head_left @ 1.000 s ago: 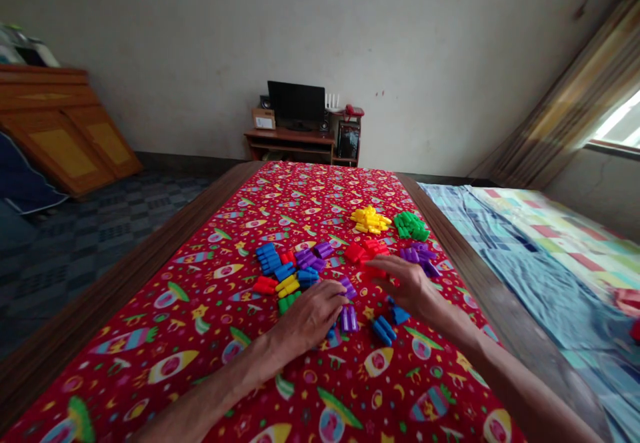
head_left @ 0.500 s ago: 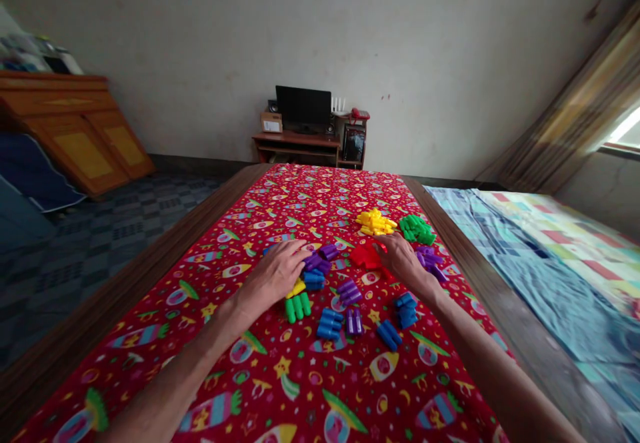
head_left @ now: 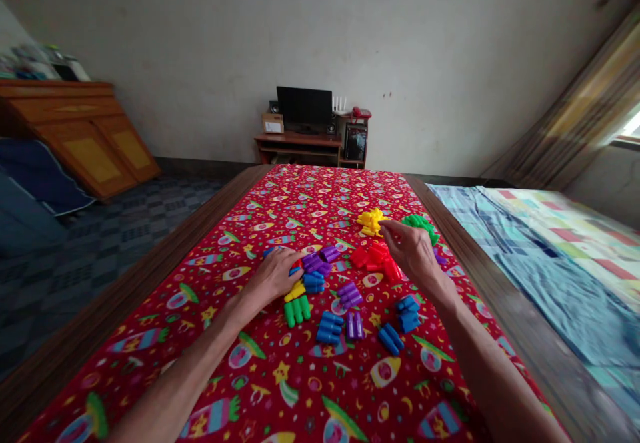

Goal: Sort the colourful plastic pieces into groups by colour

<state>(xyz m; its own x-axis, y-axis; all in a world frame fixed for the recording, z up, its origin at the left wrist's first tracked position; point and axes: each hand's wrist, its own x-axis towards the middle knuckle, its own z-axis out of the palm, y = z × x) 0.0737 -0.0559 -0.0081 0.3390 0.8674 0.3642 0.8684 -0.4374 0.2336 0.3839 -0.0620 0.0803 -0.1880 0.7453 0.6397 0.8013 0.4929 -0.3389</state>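
My left hand bends over the mixed blocks at centre-left, with a small red block between finger and thumb. Touching or close around it are purple blocks, blue blocks, a yellow block and a green block. My right hand is raised over the right side, its thumb and forefinger pinched beside the yellow block pile. Whatever is in that pinch is too small to make out. Below it lies the red block pile; the green pile is partly behind the hand.
Loose purple blocks and blue blocks lie nearer me on the red patterned tablecloth. A desk with a monitor stands beyond the table. On the right is a bed, on the left a wooden cabinet.
My right hand has lifted off the red pile and moved slightly right and up, uncovering the red blocks. My left hand has shifted a little, and a red block now shows at its fingers.
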